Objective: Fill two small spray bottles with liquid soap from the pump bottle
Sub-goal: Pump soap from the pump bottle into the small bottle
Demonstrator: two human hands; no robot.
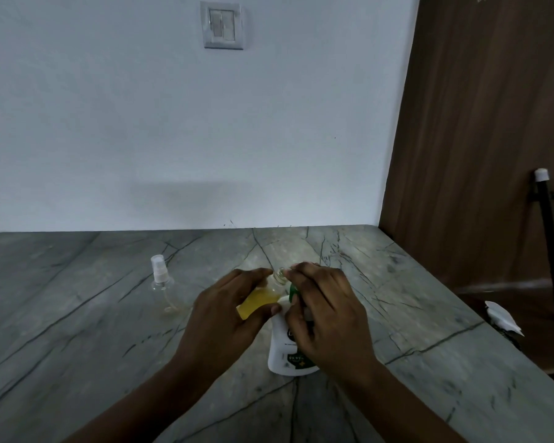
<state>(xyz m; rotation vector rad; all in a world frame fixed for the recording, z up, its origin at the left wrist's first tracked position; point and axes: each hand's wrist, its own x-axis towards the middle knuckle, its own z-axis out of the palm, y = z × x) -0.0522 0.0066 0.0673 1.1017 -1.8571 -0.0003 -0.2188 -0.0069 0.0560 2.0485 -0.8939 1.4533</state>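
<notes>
far left on the grey veined stone bench [77, 330] a clear small spray bottle with a white nozzle cap [162, 284] stands upright, seemingly nearly empty, likely awaiting its fill. the left hand [227, 318] grips a second small clear bottle of yellow soap [263, 298], uncapped and tilted so its mouth meets the spout. the right hand [327, 314] closes on the pump head of the white pump bottle [285, 353], apparently to dispense.
</notes>
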